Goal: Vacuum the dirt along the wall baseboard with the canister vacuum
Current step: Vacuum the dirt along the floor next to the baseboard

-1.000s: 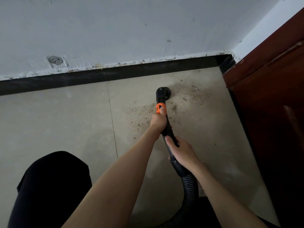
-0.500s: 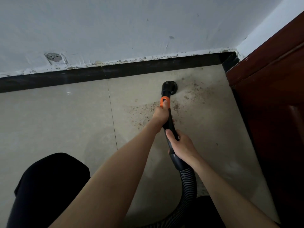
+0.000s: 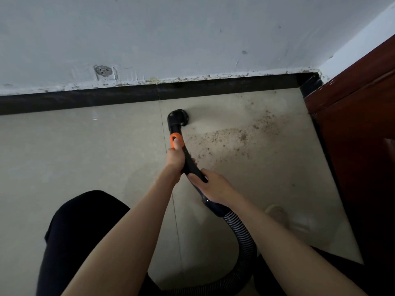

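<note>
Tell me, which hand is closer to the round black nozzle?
Left. The left hand grips the wand just behind the nozzle, thumb on the orange button. The right hand holds farther back.

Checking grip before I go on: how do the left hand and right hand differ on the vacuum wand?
The left hand grips the wand higher up, toward the nozzle, thumb on the orange piece; the right hand grips lower, just above the ribbed hose. The left hand lies left of the wand, the right hand to its right. Both have fingers curled round the wand.
</note>
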### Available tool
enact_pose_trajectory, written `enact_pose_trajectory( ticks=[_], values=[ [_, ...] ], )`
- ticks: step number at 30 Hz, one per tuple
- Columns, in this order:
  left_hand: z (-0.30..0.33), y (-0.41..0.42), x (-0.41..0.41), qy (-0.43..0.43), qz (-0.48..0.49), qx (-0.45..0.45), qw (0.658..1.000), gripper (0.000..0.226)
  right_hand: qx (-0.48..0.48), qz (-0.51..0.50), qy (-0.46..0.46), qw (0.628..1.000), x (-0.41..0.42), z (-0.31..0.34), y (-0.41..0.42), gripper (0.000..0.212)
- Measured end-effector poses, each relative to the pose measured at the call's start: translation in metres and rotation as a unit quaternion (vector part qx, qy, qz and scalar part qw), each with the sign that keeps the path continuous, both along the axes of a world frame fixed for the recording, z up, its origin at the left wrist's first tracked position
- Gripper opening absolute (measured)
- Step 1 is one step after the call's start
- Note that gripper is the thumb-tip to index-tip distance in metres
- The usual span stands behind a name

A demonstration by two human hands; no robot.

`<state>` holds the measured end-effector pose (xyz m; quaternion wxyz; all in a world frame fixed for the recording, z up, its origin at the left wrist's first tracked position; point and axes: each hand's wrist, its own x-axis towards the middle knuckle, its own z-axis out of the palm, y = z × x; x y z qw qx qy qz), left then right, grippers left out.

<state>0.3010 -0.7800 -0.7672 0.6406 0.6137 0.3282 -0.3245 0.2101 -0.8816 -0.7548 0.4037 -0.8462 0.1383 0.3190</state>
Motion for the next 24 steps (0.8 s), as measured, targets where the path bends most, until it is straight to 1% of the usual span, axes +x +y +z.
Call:
enact_pose_trajectory(
  ticks=[4,7,14,18,24],
  values=[
    [0.001,0.022,-0.025,-0.003,0.023,-0.005,1.0,0.041,-0.022,0.03,0.013,0.999,-0.019,0.003,0.017,0.042],
    [0.002,0.032,-0.036,0.004,0.029,-0.009,1.0,0.041,-0.033,0.041,0.018,0.998,-0.027,0.008,0.025,0.041],
    [0.001,0.035,-0.049,0.014,0.043,-0.025,0.999,0.045,-0.044,0.025,0.036,0.998,-0.039,0.016,0.031,0.04],
    [0.005,0.036,-0.056,0.012,0.042,-0.036,0.998,0.044,-0.035,0.009,0.046,0.998,-0.044,0.021,0.033,0.043],
    [0.009,0.024,-0.06,0.007,0.051,-0.035,0.998,0.042,-0.03,0.014,0.052,0.998,-0.044,0.028,0.019,0.043]
  ],
)
